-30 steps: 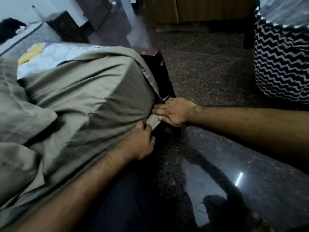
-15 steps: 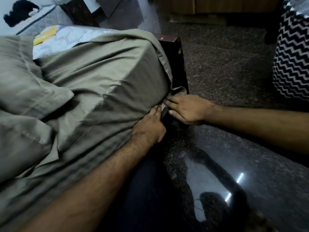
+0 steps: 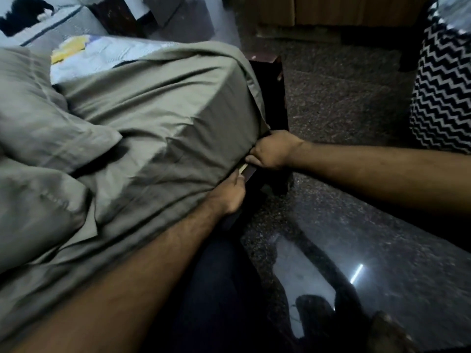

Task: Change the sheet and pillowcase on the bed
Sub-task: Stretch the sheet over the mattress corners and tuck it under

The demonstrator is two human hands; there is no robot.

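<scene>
Here the grey-green sheet [image 3: 163, 118] lies stretched over the near corner of the mattress, fairly smooth on the side face but creased on top, with a matching pillow [image 3: 43, 118] bunched beside it. To tuck it well, I judge the slack should be drawn down tight at the corner and pushed flat between the mattress and the dark bed frame [image 3: 276, 98], so no loose flap hangs out. The left hand [image 3: 230, 192] presses its fingers into the gap along the lower edge, while the right hand [image 3: 271, 150] is curled, gripping the hem at the corner.
</scene>
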